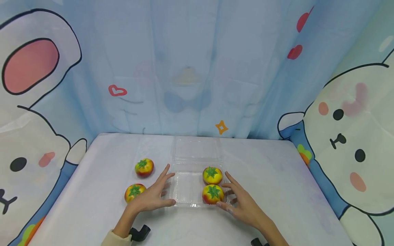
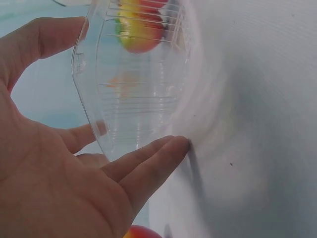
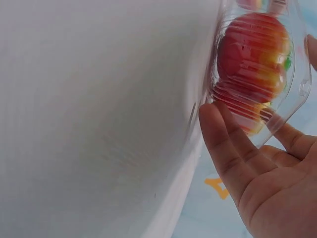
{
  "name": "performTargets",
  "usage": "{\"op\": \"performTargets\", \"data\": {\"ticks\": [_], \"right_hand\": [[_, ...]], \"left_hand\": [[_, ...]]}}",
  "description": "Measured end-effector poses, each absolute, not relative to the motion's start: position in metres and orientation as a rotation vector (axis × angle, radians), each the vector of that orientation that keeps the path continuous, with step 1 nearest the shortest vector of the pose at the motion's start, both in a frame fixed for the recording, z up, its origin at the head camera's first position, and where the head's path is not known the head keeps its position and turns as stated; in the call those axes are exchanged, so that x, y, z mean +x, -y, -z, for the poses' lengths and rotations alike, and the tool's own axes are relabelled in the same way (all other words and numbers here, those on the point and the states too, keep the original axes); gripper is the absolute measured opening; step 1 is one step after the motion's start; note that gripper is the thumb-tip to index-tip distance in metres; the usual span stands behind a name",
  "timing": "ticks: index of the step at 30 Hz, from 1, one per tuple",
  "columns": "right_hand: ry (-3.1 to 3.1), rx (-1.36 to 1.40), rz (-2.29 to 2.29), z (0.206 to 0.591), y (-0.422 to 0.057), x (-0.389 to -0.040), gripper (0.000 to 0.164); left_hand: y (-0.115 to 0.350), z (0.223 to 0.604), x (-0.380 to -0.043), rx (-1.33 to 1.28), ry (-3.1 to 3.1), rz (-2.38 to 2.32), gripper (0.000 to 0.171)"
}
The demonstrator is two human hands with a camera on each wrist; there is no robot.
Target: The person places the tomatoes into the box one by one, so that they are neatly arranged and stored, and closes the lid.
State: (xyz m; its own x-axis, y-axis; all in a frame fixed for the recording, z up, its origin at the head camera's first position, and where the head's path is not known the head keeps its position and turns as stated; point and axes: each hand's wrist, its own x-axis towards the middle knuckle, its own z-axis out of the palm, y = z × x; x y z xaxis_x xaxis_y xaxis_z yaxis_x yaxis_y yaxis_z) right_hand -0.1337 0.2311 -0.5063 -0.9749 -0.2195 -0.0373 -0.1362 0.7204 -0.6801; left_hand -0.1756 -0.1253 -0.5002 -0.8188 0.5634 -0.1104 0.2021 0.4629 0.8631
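A clear plastic box (image 1: 186,188) stands on the table with its hinged lid (image 1: 197,149) folded back. Two yellow-red round fruits with green star-shaped tops, a rear one (image 1: 212,175) and a front one (image 1: 213,194), sit in its right half. My left hand (image 1: 152,198) spreads at the box's left side; in the left wrist view its thumb meets the rim and straight fingers lie along the wall. On the right side, my right hand (image 1: 241,205) has its fingers extended along the wall beside the fruits, fingertips low near the tabletop in the right wrist view.
Two similar fruits, a farther one (image 1: 144,167) and a nearer one (image 1: 134,192), lie left of the box, the nearer partly behind my left hand. A white cloth covers the table (image 1: 264,171). Behind it hangs a blue cartoon curtain (image 1: 184,51).
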Motion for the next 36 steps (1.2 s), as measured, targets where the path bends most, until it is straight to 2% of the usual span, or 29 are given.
{"op": "performTargets", "data": {"ticks": [10, 19, 29, 36], "right_hand": [[-2.811, -0.286, 1.1, 0.507, -0.228, -0.133, 0.078], [-2.807, -0.268, 1.096, 0.506, -0.227, -0.133, 0.081], [-2.783, -0.259, 1.112, 0.507, -0.227, -0.13, 0.085], [-2.789, -0.274, 1.105, 0.506, -0.227, -0.129, 0.084]], "left_hand": [[0.125, 0.497, -0.174, 0.64, -2.378, -1.243, 0.098], [0.13, 0.465, -0.159, 0.632, -2.544, -1.108, 0.09], [0.168, 0.438, -0.13, 0.527, -2.832, -0.99, 0.082], [0.205, 0.442, -0.125, 0.38, -2.873, -0.943, 0.078]]}}
